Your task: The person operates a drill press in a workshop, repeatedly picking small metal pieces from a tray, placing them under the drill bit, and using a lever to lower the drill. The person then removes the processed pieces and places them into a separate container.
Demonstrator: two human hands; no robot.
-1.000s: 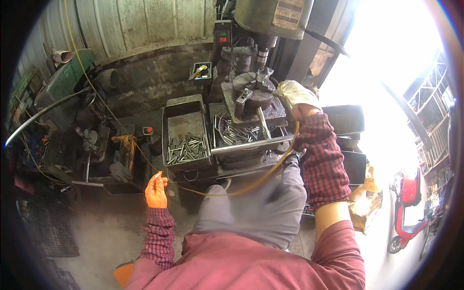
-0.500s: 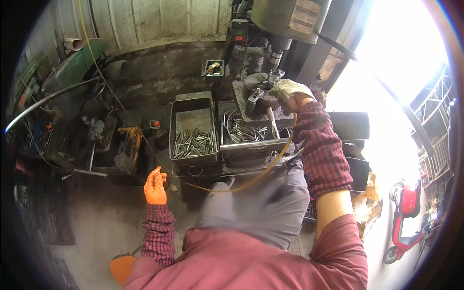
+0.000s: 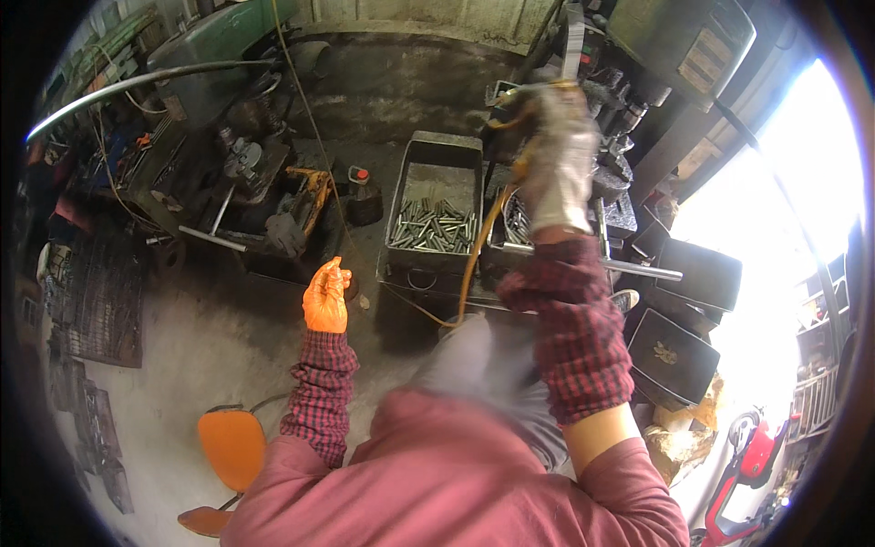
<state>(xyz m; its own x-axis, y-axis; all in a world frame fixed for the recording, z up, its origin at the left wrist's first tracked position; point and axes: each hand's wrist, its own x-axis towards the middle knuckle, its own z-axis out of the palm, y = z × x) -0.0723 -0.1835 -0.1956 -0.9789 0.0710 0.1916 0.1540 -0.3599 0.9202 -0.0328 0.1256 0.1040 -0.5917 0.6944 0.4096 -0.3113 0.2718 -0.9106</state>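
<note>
My left hand (image 3: 326, 296), in an orange glove, is raised over the floor left of the pin box. Its fingers are curled together, and whatever they hold is hidden. My right hand (image 3: 559, 159), in a dirty white glove, is closed around the end of a yellow hose (image 3: 474, 264) and smeared by motion. A silvery piece (image 3: 572, 41) sticks up above that hand; its kind is unclear. Short metal pins (image 3: 433, 225) fill the near part of a dark metal box (image 3: 392, 239). More pins (image 3: 517, 217) lie in a second tray, partly behind my right arm.
A drill press (image 3: 679, 46) stands at the far right, with a metal bar handle (image 3: 643, 269) below. Dark bins (image 3: 670, 360) sit on the right. Another machine with a bar (image 3: 211, 239) is at left. An orange stool (image 3: 231, 447) stands behind my left arm.
My right hand has come away from the drill press, up and toward me, carrying the hose end. My left hand keeps its curled shape. The whole view has shifted.
</note>
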